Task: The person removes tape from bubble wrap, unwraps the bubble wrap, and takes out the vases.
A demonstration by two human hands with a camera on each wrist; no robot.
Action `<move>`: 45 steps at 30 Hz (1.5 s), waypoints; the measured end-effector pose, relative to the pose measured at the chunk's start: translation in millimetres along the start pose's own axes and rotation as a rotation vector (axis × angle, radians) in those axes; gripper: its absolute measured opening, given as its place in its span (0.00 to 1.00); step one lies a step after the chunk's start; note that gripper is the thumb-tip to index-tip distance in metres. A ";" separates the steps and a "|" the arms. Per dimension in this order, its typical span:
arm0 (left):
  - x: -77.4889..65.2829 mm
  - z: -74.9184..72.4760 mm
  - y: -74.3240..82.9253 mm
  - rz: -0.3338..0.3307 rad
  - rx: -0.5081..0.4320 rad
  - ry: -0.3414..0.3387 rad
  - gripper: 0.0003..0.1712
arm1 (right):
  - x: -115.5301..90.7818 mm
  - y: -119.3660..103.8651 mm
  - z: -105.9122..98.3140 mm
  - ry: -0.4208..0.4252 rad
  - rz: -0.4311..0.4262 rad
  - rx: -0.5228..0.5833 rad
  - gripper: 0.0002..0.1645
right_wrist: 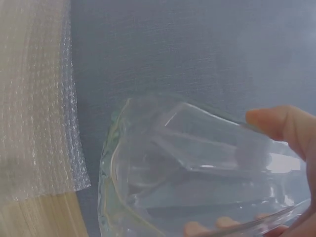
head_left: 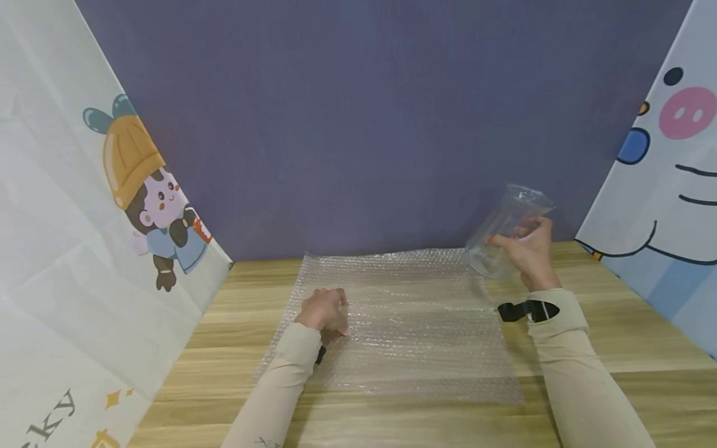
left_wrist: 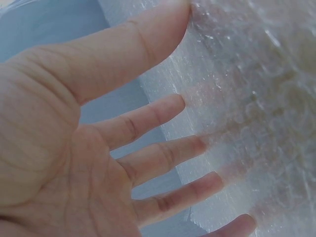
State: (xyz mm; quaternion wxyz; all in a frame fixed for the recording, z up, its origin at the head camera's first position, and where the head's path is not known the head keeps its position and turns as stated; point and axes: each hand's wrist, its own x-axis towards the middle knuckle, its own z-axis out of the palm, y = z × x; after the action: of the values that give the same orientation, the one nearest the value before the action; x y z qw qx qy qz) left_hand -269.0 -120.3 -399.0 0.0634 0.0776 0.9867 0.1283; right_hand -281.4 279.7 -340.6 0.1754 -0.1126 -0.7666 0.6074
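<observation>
A clear glass vase (head_left: 495, 233) is gripped by my right hand (head_left: 529, 252) at the back right, tilted over the far right corner of the bubble wrap. In the right wrist view the thumb lies along one side of the vase (right_wrist: 197, 163), with fingertips on the other; its wavy-edged end points left. A sheet of clear bubble wrap (head_left: 414, 323) lies flat across the middle of the table. On its left part rests my left hand (head_left: 325, 309). The left wrist view shows that hand's fingers (left_wrist: 158, 153) spread and nearly straight, their tips at the wrap (left_wrist: 256, 98).
The wood-grain table (head_left: 218, 348) ends at a plain blue-grey back panel (head_left: 358, 124). A white sheet with a cartoon figure (head_left: 162, 199) stands on the left, and a panel with a pink-nosed cartoon (head_left: 672, 186) on the right.
</observation>
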 end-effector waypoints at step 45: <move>1.7 -0.5 -1.4 0.007 -0.017 -0.021 0.37 | 11.7 18.0 -2.4 0.167 0.033 0.027 0.65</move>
State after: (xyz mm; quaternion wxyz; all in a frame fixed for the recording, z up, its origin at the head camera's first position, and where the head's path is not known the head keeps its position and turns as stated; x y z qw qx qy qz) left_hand -270.9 -121.4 -399.1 0.0742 0.0819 0.9845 0.1361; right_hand -291.9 290.6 -356.1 0.2300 -0.1731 -0.7392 0.6089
